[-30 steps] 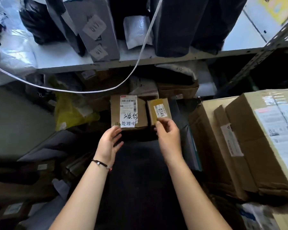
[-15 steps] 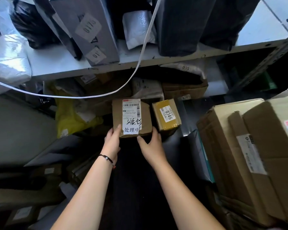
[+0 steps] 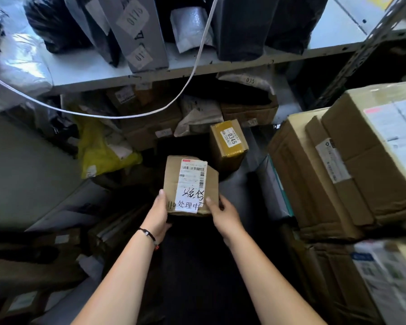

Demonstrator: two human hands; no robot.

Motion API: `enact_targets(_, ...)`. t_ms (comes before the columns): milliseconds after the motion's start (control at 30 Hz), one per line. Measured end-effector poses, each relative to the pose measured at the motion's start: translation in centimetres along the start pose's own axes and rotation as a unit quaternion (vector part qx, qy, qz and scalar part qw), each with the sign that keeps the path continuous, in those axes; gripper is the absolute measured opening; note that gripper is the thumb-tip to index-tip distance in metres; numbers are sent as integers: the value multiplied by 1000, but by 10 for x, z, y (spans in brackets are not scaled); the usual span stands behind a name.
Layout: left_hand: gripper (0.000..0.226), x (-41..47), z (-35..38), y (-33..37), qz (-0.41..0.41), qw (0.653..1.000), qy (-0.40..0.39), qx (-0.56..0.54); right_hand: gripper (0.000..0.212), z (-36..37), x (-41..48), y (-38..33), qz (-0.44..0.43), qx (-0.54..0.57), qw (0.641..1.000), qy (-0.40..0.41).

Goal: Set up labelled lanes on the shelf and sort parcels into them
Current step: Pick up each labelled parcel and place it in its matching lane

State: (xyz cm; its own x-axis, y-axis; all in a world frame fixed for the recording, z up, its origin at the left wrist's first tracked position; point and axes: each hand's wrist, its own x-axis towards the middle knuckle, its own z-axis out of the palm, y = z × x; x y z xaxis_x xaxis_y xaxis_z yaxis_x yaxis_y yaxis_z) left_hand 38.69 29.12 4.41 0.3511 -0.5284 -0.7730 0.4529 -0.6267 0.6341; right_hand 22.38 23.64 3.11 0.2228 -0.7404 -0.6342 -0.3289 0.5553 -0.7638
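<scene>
Both hands grasp one item. The left hand (image 3: 158,214) grips the near left corner of a small brown cardboard parcel with a white shipping label (image 3: 190,184), thumb on the upper face and the fingers hidden beneath. The right hand (image 3: 223,213) grips the near right corner in the same way, thumb beside the label's edge. The label carries barcodes and black handwritten characters.

The parcel sits low in the centre, below the front edge of the pale grey metal shelf board (image 3: 197,69). Whether its underside rests on the dark surface below cannot be determined.

Just beyond it, and apart from it, stands a smaller box wrapped in yellow-brown tape, marked 0346 (image 3: 227,141). A crumpled yellow plastic bag (image 3: 99,148) lies to the left. A stack of large brown cardboard cartons (image 3: 373,160) stands to the right.

On the shelf board above, a grey mailer bag with numbered stickers (image 3: 136,31) stands upright. A white cable (image 3: 127,116) hangs in a loop in front of the shelf. A thin black bracelet (image 3: 148,233) circles the left wrist.
</scene>
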Motion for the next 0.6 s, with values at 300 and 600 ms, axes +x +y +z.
enact_targets(300, 51, -60, -17, -16, 34, 998, -54, 8, 38, -30, -68, -23, -73, 67, 995, -28)
enact_targets(600, 100, -156, -58, -3, 125, 985, -116, 27, 39, -38, -168, -25, -139, 102, 983, -56)
